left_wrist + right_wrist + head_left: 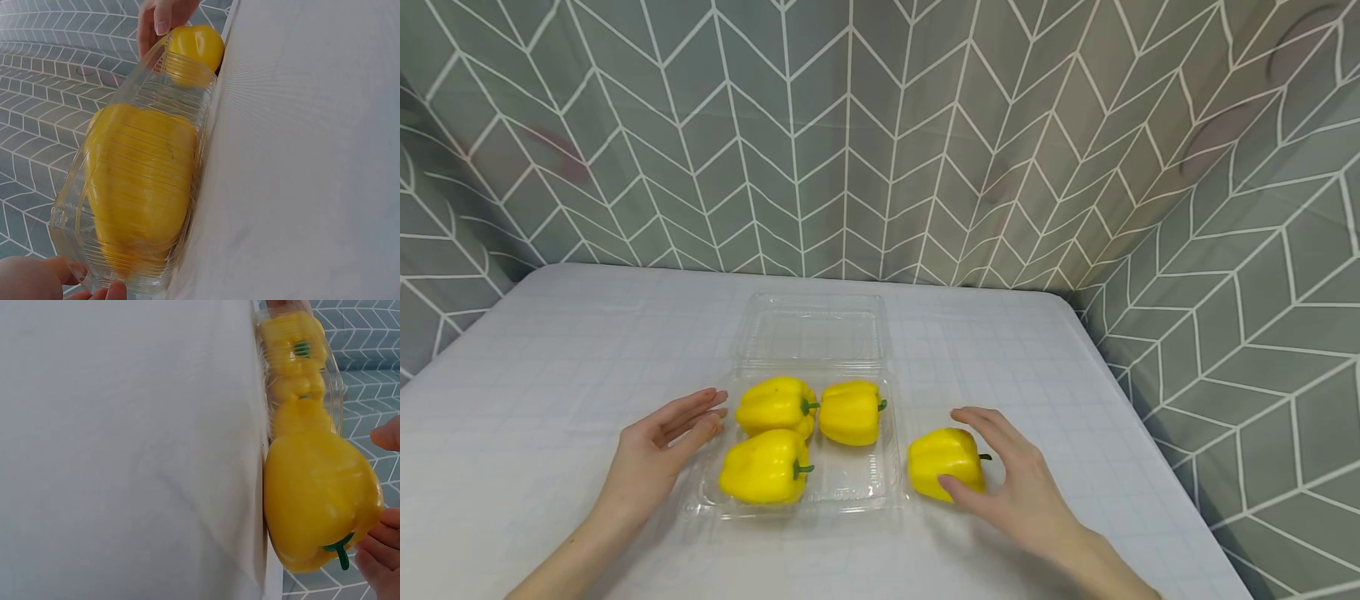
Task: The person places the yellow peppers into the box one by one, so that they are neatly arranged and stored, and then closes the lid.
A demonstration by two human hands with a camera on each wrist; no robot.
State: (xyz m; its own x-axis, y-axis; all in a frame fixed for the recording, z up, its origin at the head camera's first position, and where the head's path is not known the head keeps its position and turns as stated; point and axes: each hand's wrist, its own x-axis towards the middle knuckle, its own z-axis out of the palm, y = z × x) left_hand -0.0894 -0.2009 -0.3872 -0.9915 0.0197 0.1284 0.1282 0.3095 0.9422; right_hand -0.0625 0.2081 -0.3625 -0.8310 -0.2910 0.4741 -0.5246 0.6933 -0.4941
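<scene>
Head view first: there's a see-through plastic container [842, 487] on the white-covered table [1037, 358], with its lid [812, 333] flipped open toward the back. Three yellow peppers sit inside: a back-left one [767, 404], a front-left one [758, 468] and a right-hand one [848, 417]. A fourth, the loose pepper [936, 458], is on the table just right of the container, stem pointing right, so the container's right rim stands between it and the other three. The right hand [1018, 492] is spread around that loose pepper, thumb at the near side and fingers reaching over the far side, without a closed grip. The left hand [658, 450] is by the container's left edge, fingers loosely bent. Behind everything hangs a grey-green curtain [850, 125] with white zigzag lines.

Left wrist cam: the ribbed plastic wall sits in front of the peppers, so they look kinda smeared. Left thumb and fingertips are right at the container's corner; can't tell if they're actually touching. The loose pepper shows past the far end, right hand next to it.

Right wrist cam: the loose pepper blocks part of the container behind it. The right thumb is plainly off the skin, while the fingers are right beside the pepper near its stem.
</scene>
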